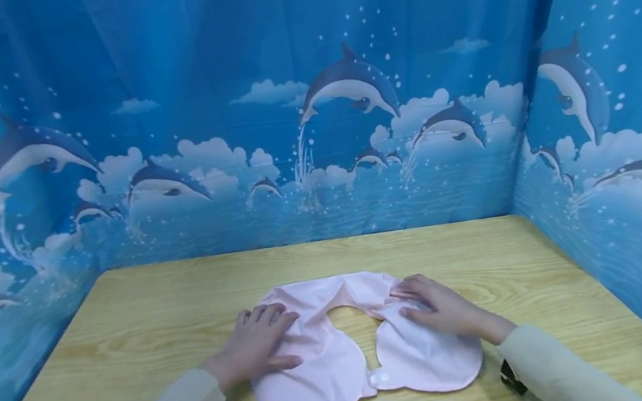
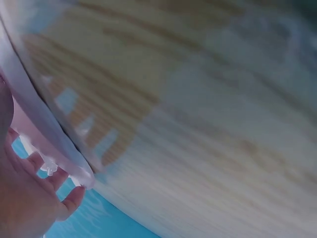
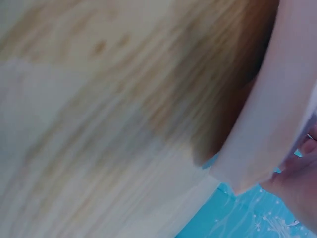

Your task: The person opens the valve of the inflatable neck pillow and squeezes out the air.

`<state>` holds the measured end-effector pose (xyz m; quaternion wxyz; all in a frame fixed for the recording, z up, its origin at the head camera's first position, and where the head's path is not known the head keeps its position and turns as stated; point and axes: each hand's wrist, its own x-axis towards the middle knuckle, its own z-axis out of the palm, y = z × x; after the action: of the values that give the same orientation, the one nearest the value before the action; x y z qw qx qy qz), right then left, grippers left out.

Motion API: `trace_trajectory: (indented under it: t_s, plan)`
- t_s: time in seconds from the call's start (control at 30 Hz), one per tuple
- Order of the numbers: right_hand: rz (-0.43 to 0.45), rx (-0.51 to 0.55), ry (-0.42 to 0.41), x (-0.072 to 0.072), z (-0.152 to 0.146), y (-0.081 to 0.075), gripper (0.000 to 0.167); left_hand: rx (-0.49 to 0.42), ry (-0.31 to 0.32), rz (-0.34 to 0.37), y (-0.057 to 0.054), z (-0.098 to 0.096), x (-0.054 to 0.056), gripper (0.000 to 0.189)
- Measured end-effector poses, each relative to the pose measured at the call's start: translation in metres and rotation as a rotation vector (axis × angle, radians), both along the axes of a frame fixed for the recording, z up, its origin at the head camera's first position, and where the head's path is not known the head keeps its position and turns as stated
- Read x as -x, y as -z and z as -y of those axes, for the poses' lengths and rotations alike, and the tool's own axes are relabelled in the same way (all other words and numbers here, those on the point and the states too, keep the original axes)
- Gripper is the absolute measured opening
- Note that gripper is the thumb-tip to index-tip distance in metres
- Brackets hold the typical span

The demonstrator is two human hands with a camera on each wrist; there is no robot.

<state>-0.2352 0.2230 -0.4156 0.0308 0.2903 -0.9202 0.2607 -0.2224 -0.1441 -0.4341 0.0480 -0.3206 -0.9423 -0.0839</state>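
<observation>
A pale pink baby bib [image 1: 313,395] with a scalloped outline lies spread on the table, an opening in its middle. Two whitish round snaps [image 1: 379,378] show where its ends meet at the near side. My left hand [image 1: 256,344] rests on the bib's left part, fingers spread and thumb apart. On the upper right part, my right hand [image 1: 443,308] touches the cloth with loosely bent fingers, and small creases run there. The left wrist view shows the bib's edge [image 2: 44,119] beside the fingers. In the right wrist view the edge [image 3: 267,114] hides most of the right fingers.
The light wood-grain table [image 1: 171,298] reaches back to a blue curtain [image 1: 202,35] printed with dolphins and clouds. Curtains also stand along the left and right sides. Light sleeves cover both forearms, with dark straps partly visible below.
</observation>
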Motion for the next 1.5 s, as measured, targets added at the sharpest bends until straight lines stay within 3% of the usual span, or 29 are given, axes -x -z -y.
trace_trajectory:
  t_s: [0.53, 0.93, 1.1, 1.27, 1.37, 1.5]
  plan:
    - [0.003, -0.133, 0.14, 0.017, -0.024, -0.004, 0.055, 0.007, 0.01, 0.048, 0.0, 0.013, 0.012, 0.079]
    - [0.101, -0.213, 0.209, 0.025, -0.03, 0.002, 0.06, 0.027, 0.013, 0.073, -0.006, 0.018, 0.015, 0.077]
    - [0.005, -0.175, 0.225, 0.021, -0.023, -0.002, 0.053, 0.034, 0.011, 0.064, -0.007, 0.017, 0.014, 0.074]
    - [-0.082, -0.053, 0.177, 0.014, -0.012, -0.008, 0.041, 0.041, -0.006, -0.014, -0.007, 0.011, 0.008, 0.07]
    - [-0.03, -0.04, 0.147, 0.011, -0.008, -0.008, 0.042, 0.013, -0.025, -0.054, -0.006, 0.005, 0.002, 0.071]
    - [0.092, -0.071, 0.126, 0.008, -0.007, -0.005, 0.056, -0.016, -0.033, -0.044, -0.004, 0.0, -0.005, 0.081]
